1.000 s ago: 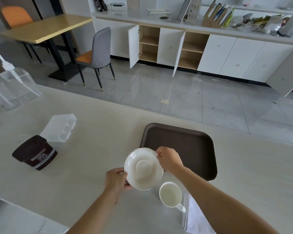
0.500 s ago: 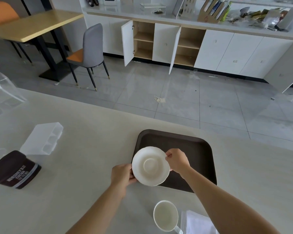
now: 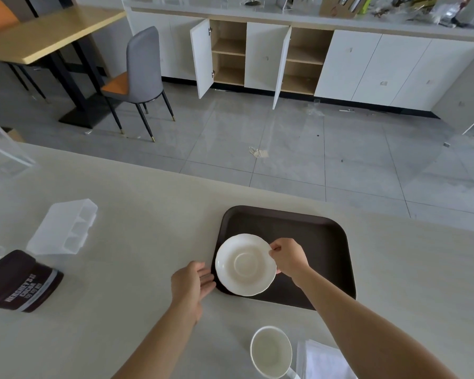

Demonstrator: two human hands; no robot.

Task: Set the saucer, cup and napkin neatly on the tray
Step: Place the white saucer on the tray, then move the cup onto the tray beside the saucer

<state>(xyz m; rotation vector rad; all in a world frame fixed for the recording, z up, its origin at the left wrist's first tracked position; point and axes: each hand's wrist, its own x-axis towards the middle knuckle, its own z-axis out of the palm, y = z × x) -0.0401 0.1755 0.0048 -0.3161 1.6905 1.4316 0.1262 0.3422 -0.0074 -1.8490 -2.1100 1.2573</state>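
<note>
A white saucer (image 3: pixel 245 265) with a scalloped rim is over the near left part of the dark brown tray (image 3: pixel 318 236). My right hand (image 3: pixel 288 257) pinches the saucer's right rim. My left hand (image 3: pixel 193 283) is just left of the saucer, fingers apart and off the rim, beside the tray's left edge. A white cup (image 3: pixel 271 351) stands upright on the counter near me, below the tray. A folded white napkin (image 3: pixel 320 361) lies right of the cup, partly hidden by my right forearm.
A brown cocoa tub (image 3: pixel 22 281) lies on its side at the left of the pale counter (image 3: pixel 137 214). A translucent plastic box (image 3: pixel 65 227) sits behind it. The counter's far edge runs just beyond the tray, with tiled floor past it.
The saucer has moved right and away from me, over the tray. My left hand has let go of its rim and opened; my right hand still holds it.
</note>
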